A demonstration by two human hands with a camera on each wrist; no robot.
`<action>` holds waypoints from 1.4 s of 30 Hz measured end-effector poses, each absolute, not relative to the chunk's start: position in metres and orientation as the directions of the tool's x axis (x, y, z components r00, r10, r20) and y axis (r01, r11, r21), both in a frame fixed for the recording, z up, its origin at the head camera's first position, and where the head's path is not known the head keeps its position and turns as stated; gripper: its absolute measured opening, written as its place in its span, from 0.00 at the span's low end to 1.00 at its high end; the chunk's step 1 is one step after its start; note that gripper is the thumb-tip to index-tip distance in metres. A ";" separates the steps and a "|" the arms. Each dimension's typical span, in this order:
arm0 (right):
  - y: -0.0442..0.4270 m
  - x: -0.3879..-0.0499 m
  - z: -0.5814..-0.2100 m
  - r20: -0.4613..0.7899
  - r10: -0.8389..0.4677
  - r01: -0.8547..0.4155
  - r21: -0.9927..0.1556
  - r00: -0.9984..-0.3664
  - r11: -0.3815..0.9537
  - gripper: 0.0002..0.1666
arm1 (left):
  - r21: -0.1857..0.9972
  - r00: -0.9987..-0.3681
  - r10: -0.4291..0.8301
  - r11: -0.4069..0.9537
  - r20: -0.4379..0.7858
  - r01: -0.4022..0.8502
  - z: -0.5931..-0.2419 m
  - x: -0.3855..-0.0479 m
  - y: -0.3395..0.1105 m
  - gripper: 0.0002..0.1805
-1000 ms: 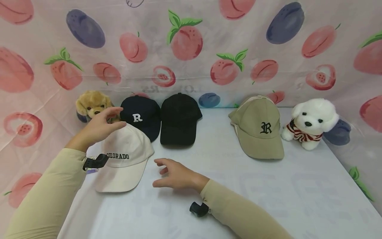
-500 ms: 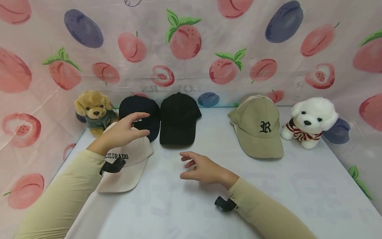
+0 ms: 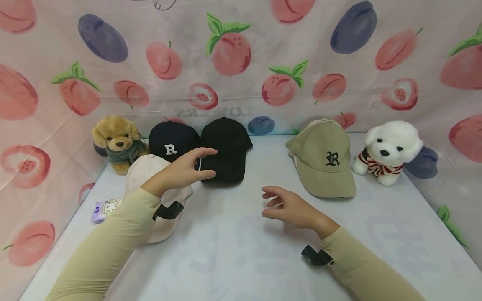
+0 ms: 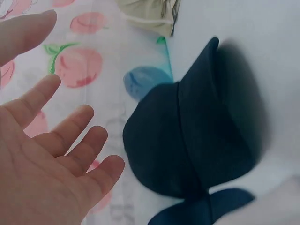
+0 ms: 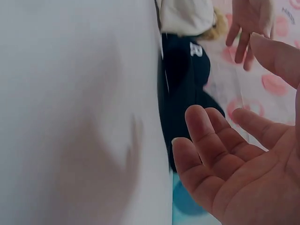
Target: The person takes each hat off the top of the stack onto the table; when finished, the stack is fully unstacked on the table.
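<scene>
Because flat support is given by the worktop [image 3: 233, 259], the black cap [image 3: 226, 136] is presumably steadied on its brim, beside the navy cap [image 3: 162, 134] | the left hand [image 3: 177, 173] is held near the black cap, not touching; the right hand [image 3: 295, 209], farther right | fingers are parted from thumbs on both, nothing gripped, perhaps for clearance

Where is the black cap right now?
In the head view, the black cap sits on the table just left of centre, right of the navy cap and partly behind the left hand.
</scene>
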State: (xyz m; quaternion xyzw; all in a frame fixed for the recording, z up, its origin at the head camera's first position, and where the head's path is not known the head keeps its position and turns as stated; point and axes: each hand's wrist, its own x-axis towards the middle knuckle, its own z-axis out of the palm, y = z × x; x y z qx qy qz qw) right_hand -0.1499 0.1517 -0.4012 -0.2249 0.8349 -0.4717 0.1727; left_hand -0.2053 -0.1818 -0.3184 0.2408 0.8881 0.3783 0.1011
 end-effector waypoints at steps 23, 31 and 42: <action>0.274 -0.138 -0.387 -0.055 -0.286 -0.135 -0.787 -0.957 0.603 0.41 | 0.776 -0.811 0.584 0.523 -0.026 0.352 -0.356 -0.238 -0.103 0.33; 0.303 -0.137 -0.388 -0.049 -0.210 -0.114 -0.708 -0.976 0.697 0.44 | 0.790 -0.799 0.601 0.499 -0.019 0.357 -0.362 -0.246 -0.072 0.33; 0.323 -0.151 -0.394 -0.090 -0.097 -0.011 -0.675 -0.991 0.738 0.50 | 0.831 -0.775 0.632 0.439 -0.016 0.341 -0.363 -0.264 -0.024 0.33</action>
